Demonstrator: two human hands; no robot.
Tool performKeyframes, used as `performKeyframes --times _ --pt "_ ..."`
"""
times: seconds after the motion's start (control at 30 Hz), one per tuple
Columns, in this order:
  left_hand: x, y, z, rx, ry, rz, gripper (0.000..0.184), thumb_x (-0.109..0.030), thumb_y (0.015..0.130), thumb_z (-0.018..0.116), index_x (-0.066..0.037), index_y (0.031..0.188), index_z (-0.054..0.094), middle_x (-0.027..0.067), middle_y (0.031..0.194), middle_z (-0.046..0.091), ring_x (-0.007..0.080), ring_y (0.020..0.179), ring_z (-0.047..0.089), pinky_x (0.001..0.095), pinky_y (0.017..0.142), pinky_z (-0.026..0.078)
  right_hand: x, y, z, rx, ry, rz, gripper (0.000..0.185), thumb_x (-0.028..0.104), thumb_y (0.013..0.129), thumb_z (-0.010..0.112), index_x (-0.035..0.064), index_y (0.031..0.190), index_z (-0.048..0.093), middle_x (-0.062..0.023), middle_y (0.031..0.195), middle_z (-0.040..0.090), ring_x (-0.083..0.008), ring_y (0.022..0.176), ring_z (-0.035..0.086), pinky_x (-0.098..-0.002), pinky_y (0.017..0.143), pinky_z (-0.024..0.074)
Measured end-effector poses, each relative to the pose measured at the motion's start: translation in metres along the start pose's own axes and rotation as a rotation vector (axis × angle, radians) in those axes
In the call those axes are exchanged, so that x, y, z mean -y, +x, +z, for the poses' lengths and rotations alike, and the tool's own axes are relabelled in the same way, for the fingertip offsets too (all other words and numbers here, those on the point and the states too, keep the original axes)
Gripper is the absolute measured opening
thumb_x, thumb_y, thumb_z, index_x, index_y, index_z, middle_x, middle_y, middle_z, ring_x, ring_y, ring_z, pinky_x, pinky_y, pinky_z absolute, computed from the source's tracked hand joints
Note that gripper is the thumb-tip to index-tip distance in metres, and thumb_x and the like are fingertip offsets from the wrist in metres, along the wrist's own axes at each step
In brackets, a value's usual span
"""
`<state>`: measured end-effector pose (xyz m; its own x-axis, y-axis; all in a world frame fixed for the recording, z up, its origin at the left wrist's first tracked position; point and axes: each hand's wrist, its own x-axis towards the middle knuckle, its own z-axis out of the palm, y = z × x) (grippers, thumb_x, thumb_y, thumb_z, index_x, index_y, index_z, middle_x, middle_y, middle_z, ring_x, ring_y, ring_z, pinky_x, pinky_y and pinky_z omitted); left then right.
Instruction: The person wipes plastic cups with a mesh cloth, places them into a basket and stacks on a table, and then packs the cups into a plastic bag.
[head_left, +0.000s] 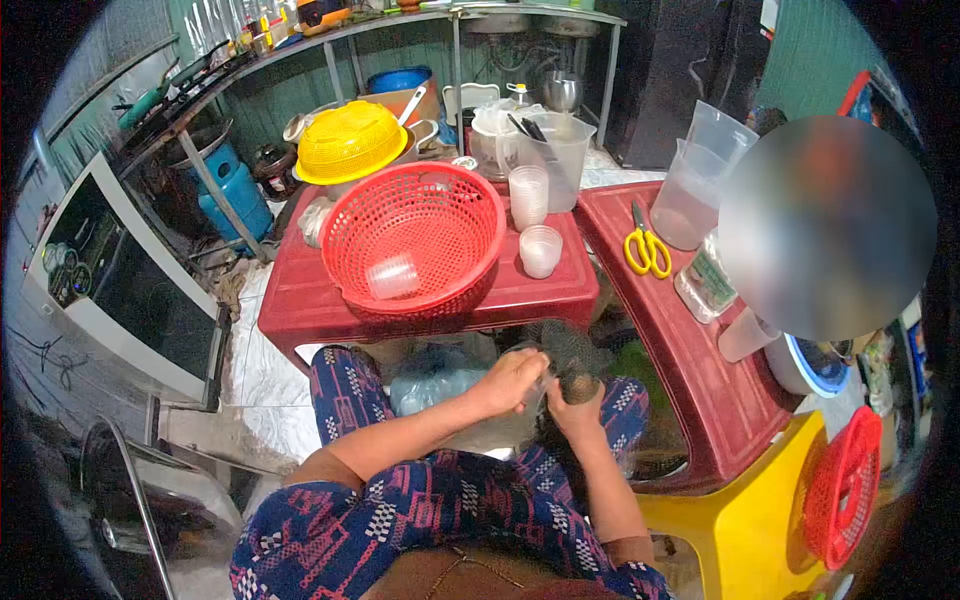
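My left hand [515,382] is closed over my lap, with its fingertips against a thin, see-through edge. Close beside it, my right hand [575,405] is wrapped round the lower end of a dark, mesh-like thing [572,350] whose kind I cannot make out. What lies inside the left fingers is hidden. Between my knees, below the left forearm, is a clear plastic bag [435,388]. Ahead on the red table stands a red colander [415,235] with clear plastic cups [393,276] lying in it. Right of it are a stack of cups [529,195] and a filled cup [541,252].
A yellow colander [355,140] covers a pot at the back. Yellow-handled scissors [648,253], a clear jug [685,195] and a packet [706,280] rest on the right table. Another person, partly blurred, is beyond it. A yellow stool [745,520] stands close on my right.
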<state>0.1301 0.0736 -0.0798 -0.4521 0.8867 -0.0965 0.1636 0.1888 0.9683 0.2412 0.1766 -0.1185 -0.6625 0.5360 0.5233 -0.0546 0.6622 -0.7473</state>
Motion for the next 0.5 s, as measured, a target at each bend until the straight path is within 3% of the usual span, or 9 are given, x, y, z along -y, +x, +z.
performKeyframes --times 0.07,0.1,0.17,0.2,0.23,0.3,0.4,0.43,0.5 --pt "-0.007 -0.001 0.002 -0.140 0.223 0.206 0.034 -0.033 0.088 0.047 0.000 0.087 0.053 0.0160 0.072 0.054 0.0243 0.064 0.057 0.0391 0.062 0.046 -0.026 -0.005 0.016 -0.050 0.157 0.122 0.025 0.014 0.076 0.063 0.0012 0.098 0.058 -0.0122 0.090 0.063 -0.0303 0.079 0.062 -0.0381 0.073 0.0485" --pt "-0.008 -0.001 0.002 -0.140 0.224 0.207 0.034 -0.033 0.088 0.047 0.000 0.087 0.053 0.0160 0.072 0.054 0.0243 0.064 0.057 0.0391 0.062 0.046 -0.024 -0.007 0.018 -0.051 0.157 0.121 0.025 0.014 0.076 0.063 0.0012 0.098 0.058 -0.0122 0.090 0.063 -0.0303 0.079 0.062 -0.0381 0.073 0.0485" --pt "-0.007 -0.002 0.001 -0.201 0.486 0.492 0.031 -0.031 0.085 0.054 -0.001 0.094 0.053 0.0189 0.083 0.054 0.0316 0.073 0.058 0.0400 0.065 0.046 -0.018 -0.013 0.026 -0.023 0.436 0.380 0.027 0.014 0.082 0.059 0.0023 0.106 0.055 -0.0087 0.098 0.061 -0.0250 0.084 0.061 -0.0358 0.076 0.0475" --pt "-0.008 -0.003 -0.001 -0.193 0.488 0.487 0.031 -0.031 0.085 0.054 -0.001 0.094 0.053 0.0189 0.083 0.054 0.0316 0.073 0.058 0.0400 0.065 0.046 -0.022 -0.015 0.028 0.091 0.654 0.576 0.027 0.012 0.086 0.055 0.0039 0.111 0.052 -0.0062 0.102 0.058 -0.0199 0.090 0.057 -0.0330 0.079 0.0461" --pt "-0.011 -0.003 -0.005 -0.130 0.493 0.520 0.031 -0.031 0.084 0.055 -0.002 0.096 0.054 0.0177 0.088 0.054 0.0333 0.075 0.058 0.0400 0.066 0.046 -0.011 -0.014 0.025 0.084 0.658 0.584 0.027 0.012 0.086 0.055 0.0039 0.111 0.052 -0.0062 0.102 0.058 -0.0199 0.090 0.057 -0.0330 0.079 0.0461" --pt "-0.012 0.000 -0.010 -0.055 0.499 0.553 0.032 -0.030 0.083 0.057 -0.003 0.099 0.054 0.0166 0.092 0.055 0.0351 0.078 0.058 0.0401 0.067 0.046 0.013 -0.011 0.017 0.152 1.030 0.976 0.028 0.009 0.087 0.053 0.0045 0.114 0.051 -0.0076 0.102 0.059 -0.0182 0.094 0.054 -0.0310 0.083 0.0438" --pt "-0.012 0.003 -0.014 -0.072 0.478 0.640 0.034 -0.030 0.081 0.058 -0.004 0.102 0.054 0.0150 0.092 0.055 0.0336 0.078 0.058 0.0401 0.068 0.047 -0.015 -0.021 0.035 -0.040 0.861 0.654 0.029 0.008 0.085 0.054 0.0029 0.113 0.052 -0.0095 0.104 0.059 -0.0194 0.094 0.056 -0.0314 0.084 0.0438" --pt "-0.018 0.000 -0.016 -0.091 0.636 0.621 0.036 -0.032 0.080 0.059 -0.003 0.100 0.054 0.0156 0.092 0.055 0.0340 0.081 0.058 0.0412 0.068 0.048 -0.023 -0.022 0.036 -0.047 0.863 0.658 0.029 0.008 0.085 0.054 0.0029 0.113 0.052 -0.0095 0.104 0.059 -0.0194 0.094 0.056 -0.0314 0.084 0.0438" --pt "-0.023 -0.001 -0.019 -0.100 0.796 0.596 0.038 -0.034 0.079 0.060 -0.002 0.098 0.053 0.0161 0.093 0.056 0.0345 0.083 0.058 0.0423 0.068 0.048 -0.036 -0.022 0.032 -0.029 0.441 0.433 0.027 0.006 0.084 0.056 0.0005 0.110 0.054 -0.0109 0.105 0.059 -0.0187 0.093 0.056 -0.0317 0.084 0.0443"
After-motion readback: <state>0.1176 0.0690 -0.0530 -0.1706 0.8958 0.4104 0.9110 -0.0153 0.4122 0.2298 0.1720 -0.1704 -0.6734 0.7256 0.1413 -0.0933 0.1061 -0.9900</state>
